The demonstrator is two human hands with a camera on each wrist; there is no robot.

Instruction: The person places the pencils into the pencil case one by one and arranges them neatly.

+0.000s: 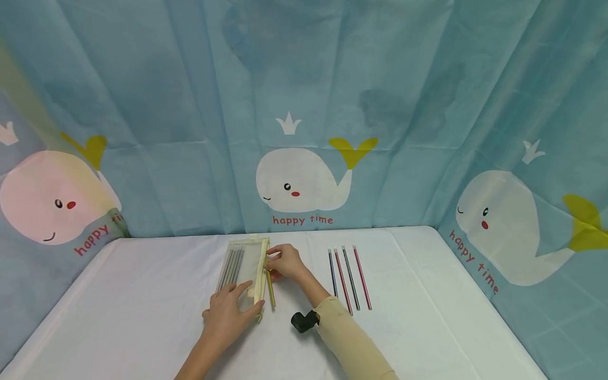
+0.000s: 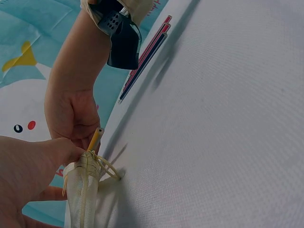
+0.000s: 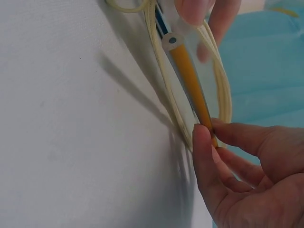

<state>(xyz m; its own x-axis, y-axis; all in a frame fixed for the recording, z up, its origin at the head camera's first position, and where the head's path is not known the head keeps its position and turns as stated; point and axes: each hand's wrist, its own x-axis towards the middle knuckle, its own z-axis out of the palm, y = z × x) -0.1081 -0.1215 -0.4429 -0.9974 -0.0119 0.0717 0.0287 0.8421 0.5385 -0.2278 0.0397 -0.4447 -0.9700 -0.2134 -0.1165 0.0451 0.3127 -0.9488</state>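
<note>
A see-through mesh pencil case (image 1: 252, 253) with a cream zipper edge lies slanted on the white table, several pencils (image 1: 231, 269) showing inside along its left side. My left hand (image 1: 227, 309) grips its near end; in the left wrist view the thumb lies at the zipper end and the fingers are behind the pouch (image 2: 81, 199). With thumb and fingertips my right hand (image 3: 251, 175) pinches a yellow pencil (image 3: 190, 76) near one end. That pencil lies along the case's zipper side, between the parted edges of the opening in the right wrist view.
To the right of the case, a blue pencil (image 1: 332, 272), a red pencil (image 1: 343, 282), a black pencil (image 1: 350, 277) and another red pencil (image 1: 362, 277) lie side by side. A black wrist camera (image 1: 304, 321) sits at the right sleeve. A whale-print curtain (image 1: 404, 184) hangs behind the table.
</note>
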